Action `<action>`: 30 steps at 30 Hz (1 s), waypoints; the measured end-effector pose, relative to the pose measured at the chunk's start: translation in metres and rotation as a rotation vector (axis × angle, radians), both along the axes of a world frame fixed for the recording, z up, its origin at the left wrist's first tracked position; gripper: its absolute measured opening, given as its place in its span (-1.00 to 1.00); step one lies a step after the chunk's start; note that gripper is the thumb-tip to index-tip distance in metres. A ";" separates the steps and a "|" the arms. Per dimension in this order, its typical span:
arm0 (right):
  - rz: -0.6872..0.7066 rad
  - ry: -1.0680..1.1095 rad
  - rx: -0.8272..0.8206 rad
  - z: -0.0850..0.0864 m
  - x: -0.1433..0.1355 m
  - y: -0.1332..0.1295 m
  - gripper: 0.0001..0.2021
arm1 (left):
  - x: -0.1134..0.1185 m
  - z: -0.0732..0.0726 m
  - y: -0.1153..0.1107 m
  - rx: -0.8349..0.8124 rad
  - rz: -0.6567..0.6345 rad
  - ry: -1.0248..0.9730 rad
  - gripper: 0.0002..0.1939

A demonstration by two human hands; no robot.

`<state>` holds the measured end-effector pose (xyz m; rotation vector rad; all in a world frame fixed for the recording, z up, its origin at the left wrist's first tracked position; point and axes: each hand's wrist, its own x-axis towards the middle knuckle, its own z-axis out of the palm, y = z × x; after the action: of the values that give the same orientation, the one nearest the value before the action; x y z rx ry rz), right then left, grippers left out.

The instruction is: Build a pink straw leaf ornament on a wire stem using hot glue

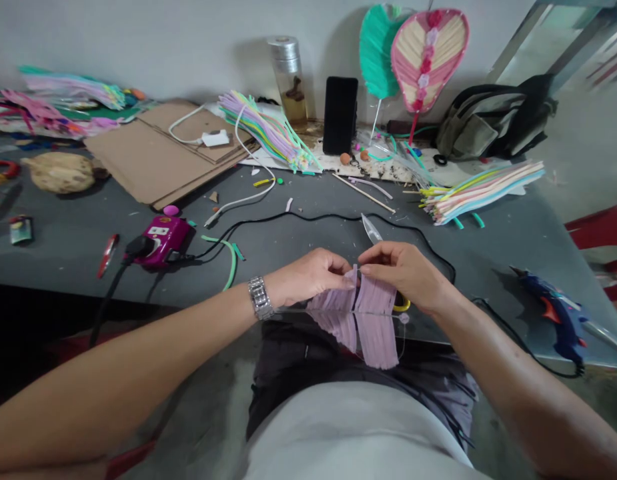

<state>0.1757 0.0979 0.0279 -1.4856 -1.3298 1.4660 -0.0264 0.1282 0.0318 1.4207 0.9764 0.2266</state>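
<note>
At the front edge of the table, over my lap, is a lilac piece (378,343) made of pipe cleaners laid side by side across a thin wire frame, with a gap between two sections. My left hand (315,277), with a metal watch on its wrist, is closed in a pinch on a lilac pipe cleaner (355,275) at the gap. My right hand (405,270) pinches the upper edge of the piece just beside it; its fingertips partly hide what they grip. Scissors (371,230) lie behind the right hand, blade showing, with a yellow handle partly covered.
A glue gun (553,310) lies at right, its cable near my right forearm. A magenta power socket (163,240) sits left. Behind are pipe-cleaner bundles (481,193), cardboard (138,160), a phone (340,117), a bottle (291,87) and a finished pink fan (428,60).
</note>
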 end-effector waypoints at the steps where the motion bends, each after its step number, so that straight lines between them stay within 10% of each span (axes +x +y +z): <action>1: 0.025 -0.038 0.014 0.000 0.001 0.000 -0.73 | 0.000 -0.001 -0.001 0.015 0.006 0.002 -0.71; 15: 0.046 0.055 -0.043 0.004 -0.002 0.000 -0.82 | -0.002 -0.012 -0.016 -0.430 0.352 -0.244 -0.61; 30: 0.023 0.090 -0.108 -0.001 -0.002 0.002 -0.82 | 0.000 -0.017 -0.016 -0.536 0.398 -0.289 -0.62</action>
<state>0.1732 0.1001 0.0271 -1.4579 -1.2351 1.6228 -0.0267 0.1124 0.0149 0.6766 0.9779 0.4159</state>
